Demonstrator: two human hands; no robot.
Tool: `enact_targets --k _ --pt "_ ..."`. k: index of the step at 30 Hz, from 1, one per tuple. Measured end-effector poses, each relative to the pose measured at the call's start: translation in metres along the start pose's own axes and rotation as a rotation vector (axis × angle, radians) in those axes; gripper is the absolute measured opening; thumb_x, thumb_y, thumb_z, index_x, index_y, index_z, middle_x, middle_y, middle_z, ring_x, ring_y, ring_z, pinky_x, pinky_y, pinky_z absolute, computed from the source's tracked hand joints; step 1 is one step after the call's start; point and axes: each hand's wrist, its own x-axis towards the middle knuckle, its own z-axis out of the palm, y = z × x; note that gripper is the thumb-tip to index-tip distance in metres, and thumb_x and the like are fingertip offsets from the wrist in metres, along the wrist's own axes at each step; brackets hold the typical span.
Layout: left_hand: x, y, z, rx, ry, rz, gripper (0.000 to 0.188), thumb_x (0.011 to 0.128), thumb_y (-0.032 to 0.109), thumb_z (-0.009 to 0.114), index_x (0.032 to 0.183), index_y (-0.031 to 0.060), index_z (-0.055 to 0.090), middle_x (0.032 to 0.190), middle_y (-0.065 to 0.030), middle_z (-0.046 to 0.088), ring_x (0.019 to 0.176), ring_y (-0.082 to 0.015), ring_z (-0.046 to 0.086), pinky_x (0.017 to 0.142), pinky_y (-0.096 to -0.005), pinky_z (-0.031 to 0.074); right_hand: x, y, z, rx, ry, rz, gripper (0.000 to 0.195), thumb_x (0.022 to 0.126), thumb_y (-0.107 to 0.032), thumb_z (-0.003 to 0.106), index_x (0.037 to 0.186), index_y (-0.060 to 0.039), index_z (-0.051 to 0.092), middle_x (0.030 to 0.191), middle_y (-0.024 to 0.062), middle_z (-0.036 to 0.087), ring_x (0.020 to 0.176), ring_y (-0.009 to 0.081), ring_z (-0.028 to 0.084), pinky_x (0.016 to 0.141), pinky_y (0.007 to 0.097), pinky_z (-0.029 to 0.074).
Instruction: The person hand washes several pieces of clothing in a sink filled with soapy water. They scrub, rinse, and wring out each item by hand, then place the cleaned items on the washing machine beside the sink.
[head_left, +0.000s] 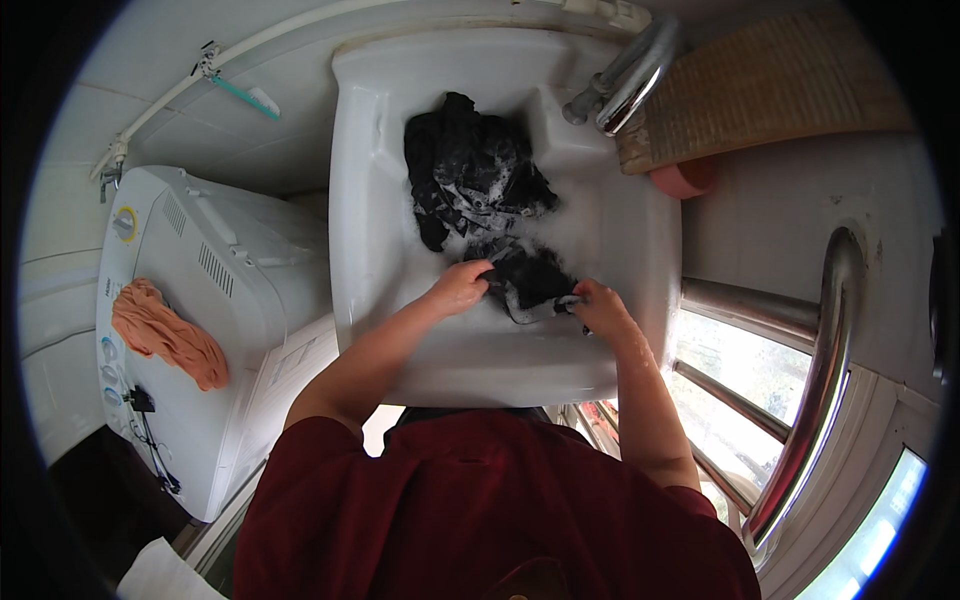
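In a white laundry sink (480, 375) lies a bunched black garment (480, 161), wet and streaked with suds. Nearer to me, a black wet cloth (532, 274) with a soapy pale edge is spread between my hands; whether it joins the bunched garment I cannot tell. My left hand (461, 287) pinches its left edge between thumb and fingers. The right edge is gripped by my right hand (600, 306), which has droplets along the wrist. Foam lies around the cloth and hides part of the sink bottom.
A metal faucet (634, 82) and a ridged wooden washboard (750, 94) stand at the sink's upper right, with a pink object (684, 180) beneath the board. On the left, a washing machine (247, 300) bears an orange cloth (169, 334). Curved metal rails (817, 360) are at right.
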Motion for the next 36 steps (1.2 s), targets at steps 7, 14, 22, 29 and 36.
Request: enact_targets --k 7,14,22,29,36 --pt "0.009 0.109 0.017 -0.294 0.091 0.358 0.068 0.076 0.007 0.07 0.132 0.0103 0.033 0.098 -0.0102 0.057 0.093 -0.0161 0.056 0.079 -0.0289 0.047 -0.044 -0.075 -0.039 0.486 -0.119 -0.333 0.03 0.081 -0.013 0.062 0.108 0.0003 0.059 0.09 0.0027 0.061 0.084 0.0093 0.054 0.077 0.0254 0.045" --pt "0.038 -0.004 -0.018 -0.202 -0.217 -0.197 0.071 0.072 0.014 0.072 0.134 0.013 0.039 0.116 -0.0119 0.05 0.102 -0.0213 0.053 0.086 -0.0297 0.046 0.011 -0.036 -0.036 1.024 0.258 0.181 0.042 0.087 -0.032 0.058 0.123 -0.0086 0.054 0.116 0.0074 0.058 0.108 0.0181 0.053 0.093 0.0329 0.04" --pt "0.039 -0.118 0.109 0.831 -0.193 0.062 0.065 0.074 0.013 0.065 0.134 0.0142 0.039 0.144 -0.0144 0.024 0.129 -0.045 0.028 0.101 -0.0426 0.039 0.101 0.077 0.091 1.29 0.047 0.85 0.093 0.08 -0.056 0.058 0.148 -0.0181 0.005 0.154 0.0075 0.0 0.141 0.0299 0.004 0.103 0.0653 0.007" --pt "0.056 0.036 0.097 -0.159 0.129 0.081 0.032 0.071 0.006 0.06 0.102 0.0058 0.054 0.103 -0.015 0.059 0.096 -0.0362 0.057 0.083 -0.0418 0.046 0.093 0.018 0.087 1.633 -0.436 0.582 0.063 0.085 -0.06 0.045 0.129 -0.0144 0.044 0.13 0.0081 0.047 0.125 0.0272 0.039 0.098 0.0532 0.032" --pt "0.074 0.06 0.113 0.13 0.424 0.273 0.037 0.069 0.033 0.065 0.1 0.0138 0.062 0.099 -0.01 0.061 0.093 -0.0315 0.058 0.077 -0.0457 0.047 0.087 -0.013 0.083 1.854 -0.068 0.477 0.051 0.094 -0.045 0.038 0.127 -0.0072 0.044 0.124 0.0081 0.05 0.118 0.0232 0.045 0.095 0.042 0.039"
